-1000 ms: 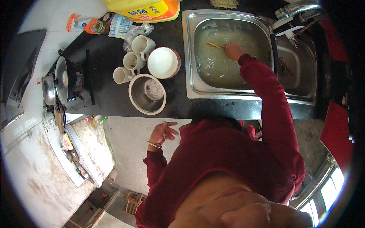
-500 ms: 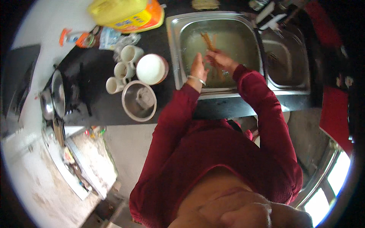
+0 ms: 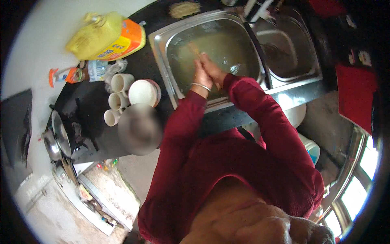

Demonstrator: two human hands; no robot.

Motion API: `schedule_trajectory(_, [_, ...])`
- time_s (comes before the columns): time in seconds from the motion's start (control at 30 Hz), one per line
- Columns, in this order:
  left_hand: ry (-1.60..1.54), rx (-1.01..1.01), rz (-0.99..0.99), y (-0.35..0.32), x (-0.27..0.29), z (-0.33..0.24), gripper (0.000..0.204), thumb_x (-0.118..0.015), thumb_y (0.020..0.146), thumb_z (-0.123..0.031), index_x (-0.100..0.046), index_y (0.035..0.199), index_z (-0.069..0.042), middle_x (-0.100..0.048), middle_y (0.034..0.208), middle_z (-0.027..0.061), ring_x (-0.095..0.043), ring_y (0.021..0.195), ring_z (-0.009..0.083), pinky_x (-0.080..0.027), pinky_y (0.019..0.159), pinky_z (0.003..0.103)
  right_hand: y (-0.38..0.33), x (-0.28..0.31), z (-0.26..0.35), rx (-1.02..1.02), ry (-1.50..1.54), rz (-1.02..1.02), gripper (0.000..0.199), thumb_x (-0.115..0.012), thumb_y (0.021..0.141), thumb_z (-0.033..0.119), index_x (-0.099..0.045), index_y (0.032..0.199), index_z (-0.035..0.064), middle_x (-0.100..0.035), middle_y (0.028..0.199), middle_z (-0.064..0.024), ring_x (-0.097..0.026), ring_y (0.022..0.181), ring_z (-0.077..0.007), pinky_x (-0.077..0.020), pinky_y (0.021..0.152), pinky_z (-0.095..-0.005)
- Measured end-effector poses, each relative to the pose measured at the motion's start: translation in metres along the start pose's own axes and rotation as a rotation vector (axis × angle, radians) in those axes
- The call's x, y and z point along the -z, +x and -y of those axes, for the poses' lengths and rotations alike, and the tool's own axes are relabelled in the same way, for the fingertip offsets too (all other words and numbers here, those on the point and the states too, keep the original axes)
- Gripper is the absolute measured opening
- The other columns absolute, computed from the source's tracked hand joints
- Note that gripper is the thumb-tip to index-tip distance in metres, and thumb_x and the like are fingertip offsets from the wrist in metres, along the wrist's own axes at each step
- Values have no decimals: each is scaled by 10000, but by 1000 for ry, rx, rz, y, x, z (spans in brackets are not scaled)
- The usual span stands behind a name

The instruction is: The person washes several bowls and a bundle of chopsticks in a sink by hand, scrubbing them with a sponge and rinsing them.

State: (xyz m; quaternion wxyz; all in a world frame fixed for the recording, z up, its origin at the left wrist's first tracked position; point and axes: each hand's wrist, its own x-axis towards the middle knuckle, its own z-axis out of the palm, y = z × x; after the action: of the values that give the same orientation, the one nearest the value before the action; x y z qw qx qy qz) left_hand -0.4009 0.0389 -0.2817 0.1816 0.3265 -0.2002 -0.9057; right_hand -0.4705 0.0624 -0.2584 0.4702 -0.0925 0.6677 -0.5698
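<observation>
A dark, almost black stone counter runs across the upper part of the view, with a double stainless steel sink set into it. At its far left end lies a large yellow plastic jug with an orange label, tipped on its side. Nearer, a crumpled clear plastic wrapper sits beside a small orange and white packet. Three white ceramic mugs stand close together in a cluster, just beside a white round bowl with a pinkish rim. At the left end rests a black gas stove carrying a steel pan.
</observation>
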Motion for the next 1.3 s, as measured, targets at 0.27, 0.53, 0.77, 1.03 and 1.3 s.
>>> schedule_trajectory(0.27, [-41, -27, -189, -5, -23, -16, 513, -375, 837, -607, -516, 920, -121, -517, 850, 7, -500, 829, 182, -429, 759, 347, -61, -24, 55, -309, 671, 114, 758, -245, 826, 647, -267, 1363, 113, -284, 1385, -52, -241, 1259, -247, -204, 1026, -376])
schedule_trajectory(0.53, [-2, 45, -122, 2, -19, -19, 768, -283, 805, -681, -363, 1276, -80, -457, 1204, 105, -412, 1129, 289, -289, 972, 454, -2, -6, 8, -274, 130, 206, 725, -264, 849, 628, -363, 1283, 55, -453, 1218, -139, -441, 1089, -243, -367, 901, -372])
schedule_trajectory(0.77, [-156, 347, -279, 9, 8, -21, 928, -238, 738, -764, -149, 1372, -93, -219, 1388, 165, -246, 1262, 350, -156, 981, 594, 54, 56, -68, -266, -48, 479, 416, -534, 825, 358, -523, 1096, 44, -581, 959, -84, -549, 843, -202, -446, 713, -341])
schedule_trajectory(1.03, [32, 296, -234, -9, 25, -7, 764, -367, 801, -653, -189, 1358, -162, -252, 1365, 125, -370, 1161, 334, -281, 919, 584, 30, 46, -30, -484, -54, 429, 158, -551, 820, 164, -581, 899, 30, -576, 714, -48, -563, 612, -180, -467, 547, -346])
schedule_trajectory(1.3, [0, 86, -340, -96, -14, -25, 482, -551, 839, -391, -400, 1229, -152, -391, 1198, 86, -444, 998, 222, -389, 877, 466, -31, 58, -34, -468, 128, 457, 95, -494, 866, 133, -532, 871, 47, -577, 734, -59, -588, 682, -203, -511, 604, -361])
